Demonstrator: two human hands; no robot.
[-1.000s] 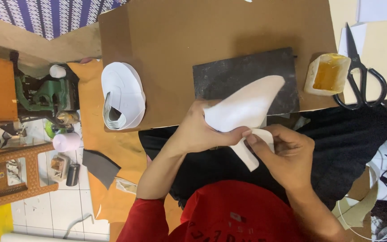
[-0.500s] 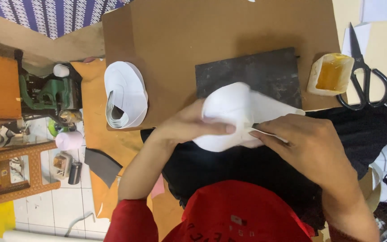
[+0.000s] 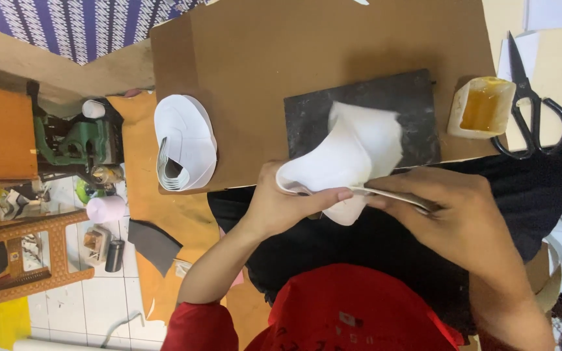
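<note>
A curved white piece of sheet material is held up over the near edge of a dark slab. My left hand grips its lower left edge, with the thumb laid across the front. From the right, my right hand pinches the piece's lower right edge between thumb and fingers. Both hands hover above my lap, which is covered by black cloth.
A brown board carries the slab and a stack of white cut pieces at its left end. A tub of yellow glue and black scissors lie at the right. A green machine and a wooden stool stand on the floor at the left.
The white piece has been turned and folded in my hands, from a pointed flat shape to an upright curved one. Both hands shifted slightly toward me along its lower edge.
</note>
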